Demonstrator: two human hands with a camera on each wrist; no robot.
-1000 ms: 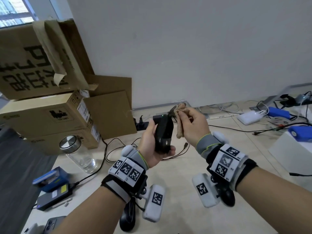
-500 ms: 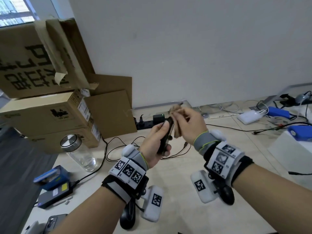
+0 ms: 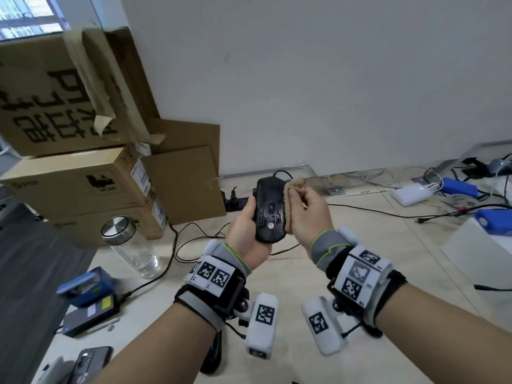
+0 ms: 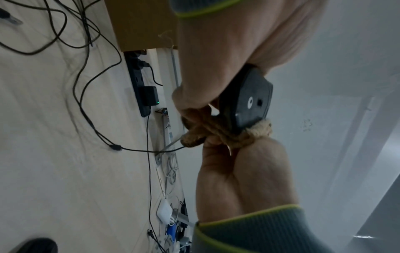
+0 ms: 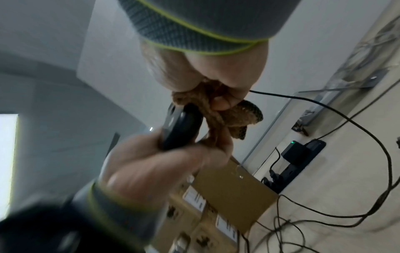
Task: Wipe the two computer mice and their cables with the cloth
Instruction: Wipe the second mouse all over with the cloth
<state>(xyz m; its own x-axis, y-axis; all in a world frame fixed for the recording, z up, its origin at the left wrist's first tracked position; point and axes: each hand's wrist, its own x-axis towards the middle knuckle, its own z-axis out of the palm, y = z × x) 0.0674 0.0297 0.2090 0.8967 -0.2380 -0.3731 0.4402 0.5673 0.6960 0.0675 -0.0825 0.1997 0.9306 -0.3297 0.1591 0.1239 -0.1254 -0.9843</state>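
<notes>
Left hand point(image 3: 246, 231) holds black mouse point(image 3: 270, 210) in the air above the desk point(image 3: 374, 273), underside turned up toward the head camera; fingers wrapped round its body, thumb along the side nearest the cardboard boxes point(image 3: 80, 189). Right hand point(image 3: 310, 214) has fingers curled on a bunched tan cloth point(image 3: 291, 206), which is pressed against the mouse's edge on the side away from the boxes. Left wrist view: mouse underside point(image 4: 249, 101) shows a small white dot and a dark opening; cloth point(image 4: 227, 135) bunched at one end of the mouse, touching it. Right wrist view is blurred; cloth point(image 5: 218, 111) sits between the right fingers and the mouse point(image 5: 181, 128). The mouse's cable point(image 3: 282, 173) leaves the end of the mouse farthest from the wrist. Second mouse point(image 3: 212, 356), dark, lies on the desk below the left forearm, mostly hidden by it. Also on the desk: glass jar with metal lid point(image 3: 130, 245) just in front of the boxes, black power strip point(image 3: 235, 202) against the wall beside the boxes, loose black cables point(image 3: 194, 239) between jar and hands.
</notes>
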